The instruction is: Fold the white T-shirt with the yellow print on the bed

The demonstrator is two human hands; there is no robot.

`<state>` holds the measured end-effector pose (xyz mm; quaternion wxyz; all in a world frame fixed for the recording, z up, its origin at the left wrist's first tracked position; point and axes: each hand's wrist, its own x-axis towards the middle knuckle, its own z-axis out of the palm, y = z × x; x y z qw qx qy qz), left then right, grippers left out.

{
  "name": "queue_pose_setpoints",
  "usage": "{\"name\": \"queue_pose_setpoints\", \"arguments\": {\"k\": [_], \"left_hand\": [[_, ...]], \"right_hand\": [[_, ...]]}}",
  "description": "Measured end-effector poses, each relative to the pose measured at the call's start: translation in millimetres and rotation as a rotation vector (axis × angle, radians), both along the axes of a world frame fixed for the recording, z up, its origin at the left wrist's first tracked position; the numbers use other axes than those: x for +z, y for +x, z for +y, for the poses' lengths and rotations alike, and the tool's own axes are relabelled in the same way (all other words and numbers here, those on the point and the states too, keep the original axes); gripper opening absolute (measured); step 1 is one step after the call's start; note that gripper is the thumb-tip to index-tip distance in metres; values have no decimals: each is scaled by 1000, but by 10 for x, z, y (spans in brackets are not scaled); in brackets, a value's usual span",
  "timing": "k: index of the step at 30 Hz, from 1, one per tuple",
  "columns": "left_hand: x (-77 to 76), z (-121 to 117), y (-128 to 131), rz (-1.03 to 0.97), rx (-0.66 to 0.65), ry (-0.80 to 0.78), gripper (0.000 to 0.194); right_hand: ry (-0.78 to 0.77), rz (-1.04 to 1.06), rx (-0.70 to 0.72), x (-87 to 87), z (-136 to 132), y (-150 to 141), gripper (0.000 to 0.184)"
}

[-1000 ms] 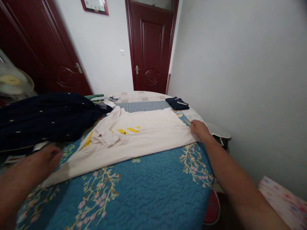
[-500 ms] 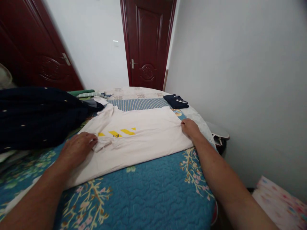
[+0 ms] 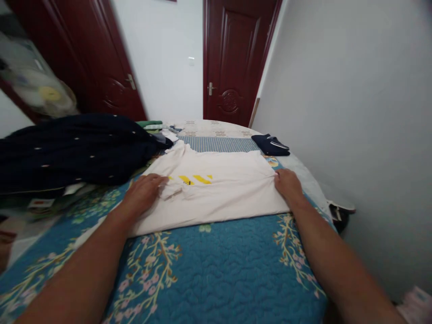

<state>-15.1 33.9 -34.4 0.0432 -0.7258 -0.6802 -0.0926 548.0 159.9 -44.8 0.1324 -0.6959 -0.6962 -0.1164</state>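
A cream T-shirt (image 3: 216, 193) lies folded flat across the blue floral quilt (image 3: 219, 256), its yellow print facing up. My left hand (image 3: 143, 194) rests palm-down on the shirt's left part, fingertips against a crumpled fold (image 3: 172, 191). My right hand (image 3: 288, 186) sits at the shirt's right edge, its curled fingers pinching the cloth. A dark navy garment with small light dots (image 3: 77, 153) lies in a heap beyond my left hand.
A folded navy item (image 3: 270, 145) and green folded cloth (image 3: 150, 124) lie at the far end of the bed. A white wall (image 3: 354, 90) runs along the bed's right side. Dark red doors (image 3: 234, 58) stand beyond the bed; a fan (image 3: 43, 85) stands left.
My left hand has moved from the quilt onto the shirt, and the shirt's near-left part now lies under it. The view has shifted slightly. My right hand still holds the same edge.
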Motion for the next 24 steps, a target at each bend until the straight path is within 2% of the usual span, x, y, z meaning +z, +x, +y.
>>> {"name": "queue_pose_setpoints", "arguments": {"k": [3, 6, 12, 14, 16, 18, 20, 24], "left_hand": [[-7, -4, 5, -65, 38, 48, 43], [21, -25, 14, -166, 106, 100, 39], [165, -90, 64, -496, 261, 327, 34], [204, -109, 59, -604, 291, 307, 34], [229, -136, 43, -600, 316, 258, 31], [246, -170, 26, -498, 334, 207, 27], [266, -205, 16, -398, 356, 179, 26], [344, -261, 14, -331, 413, 297, 28]], "right_hand": [[56, -16, 75, -94, 47, 71, 41], [-7, -43, 149, -175, 95, 91, 40], [8, -59, 62, -231, 56, 47, 43], [43, -58, 65, -218, 25, 30, 43], [103, -49, 91, -184, -9, 7, 42], [179, -24, 174, -124, -51, -46, 40], [240, 11, 320, -37, -114, -173, 38], [272, 99, 638, 167, -351, -761, 33]]}}
